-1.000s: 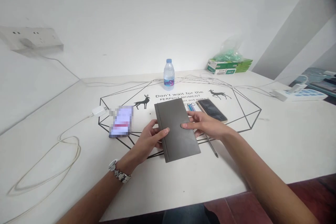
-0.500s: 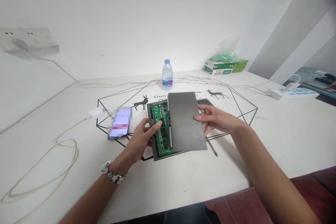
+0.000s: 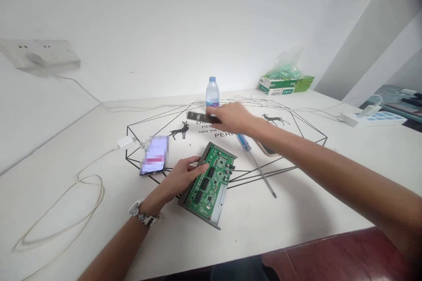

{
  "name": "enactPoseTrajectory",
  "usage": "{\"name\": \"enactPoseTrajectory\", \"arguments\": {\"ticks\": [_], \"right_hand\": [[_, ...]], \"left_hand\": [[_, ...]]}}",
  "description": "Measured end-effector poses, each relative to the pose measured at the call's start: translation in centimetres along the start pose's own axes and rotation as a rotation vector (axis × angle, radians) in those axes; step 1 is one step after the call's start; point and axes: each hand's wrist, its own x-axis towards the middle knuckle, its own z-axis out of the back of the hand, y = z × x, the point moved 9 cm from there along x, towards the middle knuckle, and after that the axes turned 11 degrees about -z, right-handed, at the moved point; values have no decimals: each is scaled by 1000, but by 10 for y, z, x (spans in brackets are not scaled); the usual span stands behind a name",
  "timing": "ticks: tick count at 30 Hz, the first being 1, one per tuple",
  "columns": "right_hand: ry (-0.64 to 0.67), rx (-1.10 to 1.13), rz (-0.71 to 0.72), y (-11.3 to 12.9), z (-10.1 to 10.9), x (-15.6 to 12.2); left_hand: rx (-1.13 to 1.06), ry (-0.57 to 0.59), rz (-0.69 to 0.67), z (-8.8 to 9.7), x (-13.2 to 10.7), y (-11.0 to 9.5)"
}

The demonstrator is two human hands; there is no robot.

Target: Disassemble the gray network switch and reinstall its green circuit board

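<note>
My left hand [image 3: 181,178] grips the left side of an opened metal casing, its thumb resting on the green circuit board [image 3: 214,180] inside. The casing [image 3: 216,224] is tilted, its far end turned to the right. My right hand [image 3: 234,117] holds the grey metal cover [image 3: 198,117] above the table, in front of the bottle. The cover shows nearly edge-on, so its flat face is hidden. A screwdriver [image 3: 259,164] with a blue handle lies right of the casing, below my right forearm. Behind it, a dark flat thing [image 3: 270,147] with a pale rim is partly covered by that arm.
A water bottle [image 3: 212,90] stands near the wall. To the left lies a phone [image 3: 154,158] with a charger cable [image 3: 95,180] looping beside it. Green boxes [image 3: 278,84] with a plastic bag sit at the back right, and a power strip [image 3: 379,116] is farther right.
My right hand has lifted the cover off the casing and carried it away toward the bottle, turning it edge-on. The casing has come nearer and turned clockwise in my left hand.
</note>
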Motion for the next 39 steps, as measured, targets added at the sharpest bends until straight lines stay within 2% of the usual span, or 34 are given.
{"name": "enactPoseTrajectory", "arguments": {"ticks": [2,5,7,9,11,14,17,20,22,24,26,28,32,34,35,38,39], "right_hand": [[76,-186,47,11,-42,18],[115,-234,47,13,-87,34],[112,-221,46,12,-102,36],[107,-203,48,10,-107,33],[101,-189,50,8,-105,24],[38,-151,-4,-4,-91,1],[-114,0,-287,-45,-69,-30],[-56,74,-571,-88,-73,-63],[22,91,-664,-103,-82,-79],[102,96,-702,-109,-90,-88],[148,113,-700,-107,-95,-90],[152,147,-676,-103,-96,-88],[118,237,-651,-100,-93,-84],[83,385,-649,-101,-87,-84],[43,525,-655,-102,-81,-84],[-187,1181,-665,-104,-54,-86],[-235,1320,-617,-98,-42,-83]], "left_hand": [[111,18,-34,5,3,-1],[399,-34,-144,16,8,-7],[578,-70,-241,19,10,-15],[718,-70,-328,15,13,-24],[831,-75,-396,11,15,-30],[900,-93,-425,10,18,-32],[934,-92,-397,12,19,-28],[1079,-99,-358,15,22,-31],[1197,-93,-317,18,30,-35],[1239,-45,-283,17,40,-37],[1168,33,-274,10,47,-34],[1066,65,-273,4,50,-31],[974,51,-291,-4,40,-25],[968,61,-300,-7,35,-23],[965,62,-303,-7,34,-22],[940,32,-314,-6,32,-22],[934,15,-317,-6,32,-23]]}}
